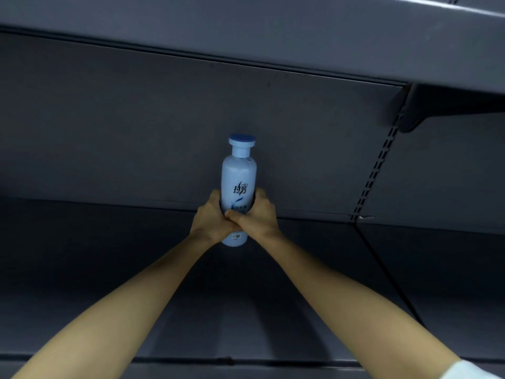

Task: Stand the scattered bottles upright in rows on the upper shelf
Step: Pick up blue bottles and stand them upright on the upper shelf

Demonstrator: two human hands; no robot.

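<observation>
Pale-blue plastic bottle with a dark-blue cap (pixel 238 176): you have just one, upright on the grey metal shelf (pixel 109 269). Your left hand (pixel 211 218) and right hand (pixel 258 214) both wrap their fingers around it.

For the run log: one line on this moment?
hands: left and right both gripping | object: pale blue plastic bottle, upright | location: dark grey metal shelf

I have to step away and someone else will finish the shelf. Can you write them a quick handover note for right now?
Left hand and right hand: both wrapped around the lower half of one light blue bottle, thumbs overlapping in front.
Bottle: upright, cap up, near the back panel on the grey shelf; whether its base has touched down is unclear.
Done: none released.
Left: release this one, then fetch the others; none are in view.
</observation>
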